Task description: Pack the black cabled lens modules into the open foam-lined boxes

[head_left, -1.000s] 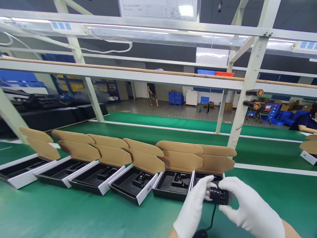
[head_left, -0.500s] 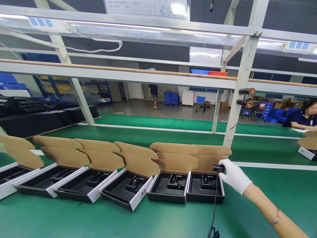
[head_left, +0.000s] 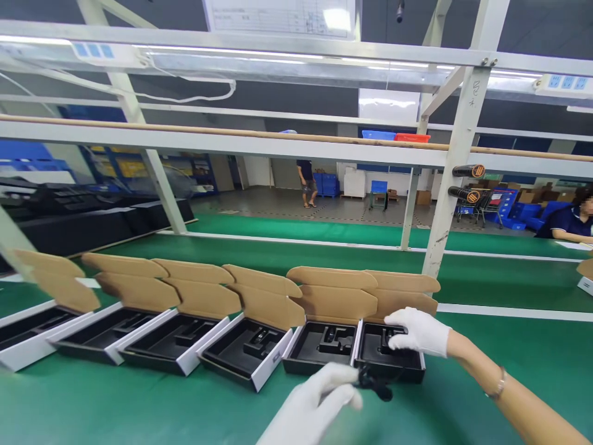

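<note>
Several open boxes with brown cardboard lids and black moulded trays lie in a row on the green belt [head_left: 139,408]. My right hand [head_left: 417,330], in a white glove, rests fingers-down inside the rightmost box [head_left: 391,358], pressed over something dark in the tray that I cannot make out. My left hand [head_left: 312,405], also gloved, is in front of that box, fingers pinched on a small black cable part [head_left: 375,383] at the box's front edge.
A white metal frame with an upright post [head_left: 451,179] and rails crosses above the belt. A seated person in dark blue [head_left: 572,219] is at the far right. Another person [head_left: 306,182] walks in the distant aisle near blue crates.
My right hand went from holding the small black device above the rightmost box to pressing down inside its tray. My left hand came back into view, gripping the black cable part.
</note>
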Tool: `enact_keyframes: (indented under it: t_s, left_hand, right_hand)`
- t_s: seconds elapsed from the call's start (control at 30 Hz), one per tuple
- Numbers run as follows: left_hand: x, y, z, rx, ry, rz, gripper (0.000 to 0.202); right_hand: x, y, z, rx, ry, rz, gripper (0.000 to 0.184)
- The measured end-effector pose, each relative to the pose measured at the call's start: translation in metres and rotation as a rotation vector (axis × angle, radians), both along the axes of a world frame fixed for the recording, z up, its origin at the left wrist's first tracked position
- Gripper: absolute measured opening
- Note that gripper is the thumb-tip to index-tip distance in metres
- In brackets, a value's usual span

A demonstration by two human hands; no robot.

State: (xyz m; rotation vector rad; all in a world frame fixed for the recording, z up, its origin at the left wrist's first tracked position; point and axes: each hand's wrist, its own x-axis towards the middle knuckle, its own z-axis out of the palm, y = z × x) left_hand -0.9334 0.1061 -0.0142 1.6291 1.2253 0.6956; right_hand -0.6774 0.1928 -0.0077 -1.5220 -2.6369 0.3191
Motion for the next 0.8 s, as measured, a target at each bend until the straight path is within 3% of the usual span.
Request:
enact_keyframes:
  t_s: [0.07,0.1,0.2,0.27,0.37,0.43,0.5,0.57,0.67,0.8]
  left_hand:
    - [0.016,0.016,0.016,0.158,-0.002,-0.058,0.021]
    - [0.025,0.026,0.02,0.263,-0.008,-0.059,0.02]
    - [0.051,0.053,0.016,0.52,-0.007,0.051,0.03]
    - [0.068,0.067,0.008,0.52,-0.006,0.021,0.039]
    - [0.087,0.077,0.003,0.37,-0.027,-0.234,0.042]
    - [0.092,0.083,0.003,0.263,0.001,-0.397,0.041]
    - [0.091,0.093,0.002,0.19,0.065,-0.503,0.045]
    - [0.085,0.108,-0.003,0.179,0.152,-0.56,0.047]
    - [0.076,0.129,-0.021,0.262,0.297,-0.58,0.046]
    - [0.066,0.132,-0.054,0.455,0.436,-0.571,0.034]
  right_hand:
    - [-0.007,-0.021,0.024,-0.086,0.308,0.108,0.064]
    - [-0.01,-0.031,0.032,-0.103,0.423,0.1,0.063]
    - [-0.017,-0.046,0.038,-0.073,0.601,-0.123,0.025]
    - [-0.015,-0.044,0.029,-0.109,0.716,-0.223,0.015]
    - [-0.005,-0.033,0.01,-0.019,0.784,-0.285,0.021]
    - [0.004,-0.025,0.0,0.197,0.703,-0.32,0.033]
    - [0.014,-0.019,-0.009,0.302,0.548,-0.279,0.036]
    - [0.022,-0.013,-0.018,0.249,0.336,-0.201,0.027]
    - [0.027,-0.005,-0.037,0.106,-0.008,-0.196,0.022]
    - [0.02,0.008,-0.057,0.032,-0.309,-0.185,0.026]
